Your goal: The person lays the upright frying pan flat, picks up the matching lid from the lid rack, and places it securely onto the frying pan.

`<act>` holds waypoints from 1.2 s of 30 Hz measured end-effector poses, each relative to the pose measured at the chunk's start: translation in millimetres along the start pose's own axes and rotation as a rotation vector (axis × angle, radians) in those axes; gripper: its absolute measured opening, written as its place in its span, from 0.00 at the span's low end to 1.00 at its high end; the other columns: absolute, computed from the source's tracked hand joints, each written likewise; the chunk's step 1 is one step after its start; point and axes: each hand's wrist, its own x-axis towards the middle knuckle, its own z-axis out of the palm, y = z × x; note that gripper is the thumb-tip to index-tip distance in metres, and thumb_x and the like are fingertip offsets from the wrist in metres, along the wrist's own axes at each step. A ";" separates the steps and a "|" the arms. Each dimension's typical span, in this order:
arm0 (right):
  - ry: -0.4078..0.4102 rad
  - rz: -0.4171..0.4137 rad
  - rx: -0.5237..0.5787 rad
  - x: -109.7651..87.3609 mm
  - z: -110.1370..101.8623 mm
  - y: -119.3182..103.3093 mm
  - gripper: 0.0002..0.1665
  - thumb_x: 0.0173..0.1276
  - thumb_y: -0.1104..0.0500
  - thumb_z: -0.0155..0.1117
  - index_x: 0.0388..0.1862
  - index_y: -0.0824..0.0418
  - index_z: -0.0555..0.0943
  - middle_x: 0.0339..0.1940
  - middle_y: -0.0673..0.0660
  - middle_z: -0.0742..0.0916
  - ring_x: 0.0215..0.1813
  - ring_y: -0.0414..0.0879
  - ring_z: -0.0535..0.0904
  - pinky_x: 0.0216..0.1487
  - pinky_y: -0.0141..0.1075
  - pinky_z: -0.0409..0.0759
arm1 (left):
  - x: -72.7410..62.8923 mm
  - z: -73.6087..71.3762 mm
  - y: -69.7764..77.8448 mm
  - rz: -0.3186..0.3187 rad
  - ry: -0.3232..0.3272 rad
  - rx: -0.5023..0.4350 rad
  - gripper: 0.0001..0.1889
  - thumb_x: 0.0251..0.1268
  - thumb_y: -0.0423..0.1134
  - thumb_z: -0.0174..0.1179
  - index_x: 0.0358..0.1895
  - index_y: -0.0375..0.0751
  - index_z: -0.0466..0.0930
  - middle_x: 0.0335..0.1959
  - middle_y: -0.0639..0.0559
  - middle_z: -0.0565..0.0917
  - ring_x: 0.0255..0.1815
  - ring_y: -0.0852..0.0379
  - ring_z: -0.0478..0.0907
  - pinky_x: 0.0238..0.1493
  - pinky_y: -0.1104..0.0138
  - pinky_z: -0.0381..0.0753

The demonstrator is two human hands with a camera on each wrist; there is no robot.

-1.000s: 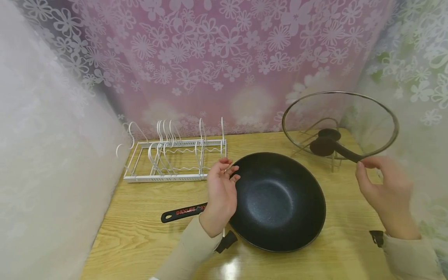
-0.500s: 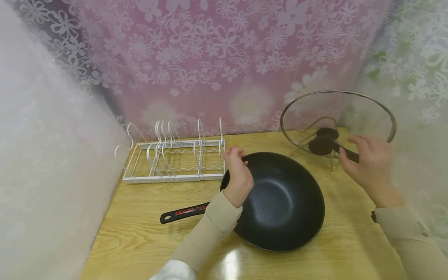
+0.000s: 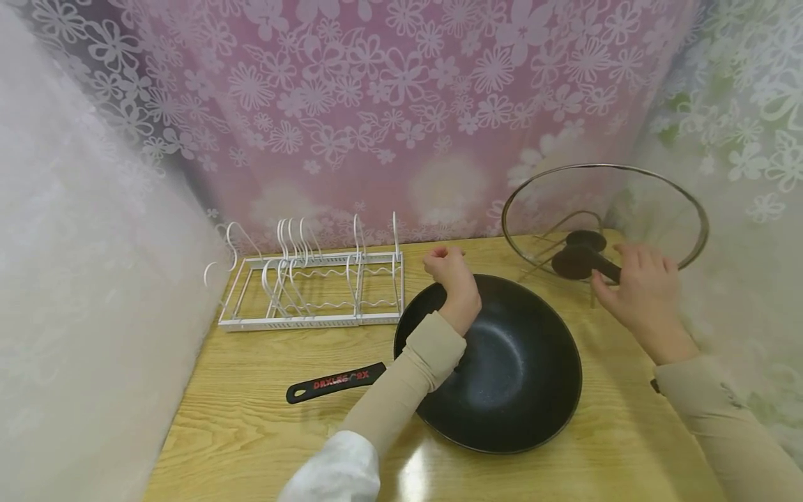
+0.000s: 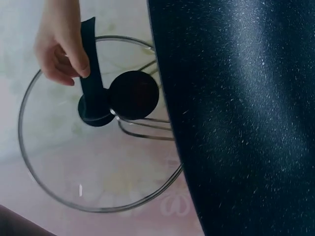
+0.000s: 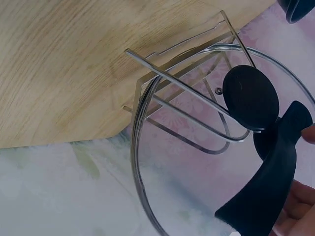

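Note:
A glass pan lid [image 3: 602, 199] with a metal rim leans upright in a small wire lid stand [image 5: 194, 125] at the back right. My right hand [image 3: 649, 293] holds the lid's long black handle [image 5: 268, 182], thumb on one side and fingers on the other. A black wok [image 3: 495, 376] sits on the table, its handle [image 3: 335, 382] pointing left. Over the wok's far left edge hovers my left hand [image 3: 456, 282], fingers loosely bent with nothing seen in them. In the left wrist view, the wok's dark inside fills the right half.
A white wire rack [image 3: 316, 293] with upright loops stands at the back left, left of the wok. Behind the wooden table [image 3: 251, 432] hangs a pink flowered curtain [image 3: 351, 104]. Pale sheets close off both sides, the right one near the lid.
My left hand has moved right and away from me, from the wok's left side to its far edge. My right hand has slid left along the lid handle; the lid barely moves.

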 end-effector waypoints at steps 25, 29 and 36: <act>-0.409 0.266 -0.016 7.5 3.0 8.5 0.19 0.61 0.55 0.61 0.17 0.61 0.67 0.10 0.58 0.72 0.12 0.55 0.66 0.10 0.46 0.58 | -54.2 49.6 -87.4 0.010 -0.760 0.507 0.48 0.54 0.31 0.56 0.80 0.44 0.43 0.81 0.50 0.46 0.80 0.53 0.44 0.76 0.54 0.50; -0.594 0.340 0.003 16.3 -2.1 12.7 0.18 0.65 0.51 0.59 0.21 0.61 0.70 0.14 0.58 0.74 0.17 0.56 0.69 0.12 0.47 0.63 | -54.3 51.9 -94.1 0.050 -0.871 0.566 0.44 0.58 0.31 0.56 0.79 0.41 0.47 0.79 0.49 0.52 0.78 0.54 0.49 0.75 0.58 0.53; -0.774 0.353 0.024 26.4 -7.2 16.2 0.21 0.66 0.47 0.57 0.22 0.61 0.72 0.17 0.58 0.77 0.21 0.56 0.73 0.14 0.47 0.67 | -55.2 49.4 -95.0 -0.005 -1.022 0.584 0.43 0.65 0.32 0.53 0.81 0.45 0.41 0.81 0.55 0.46 0.80 0.58 0.42 0.77 0.60 0.47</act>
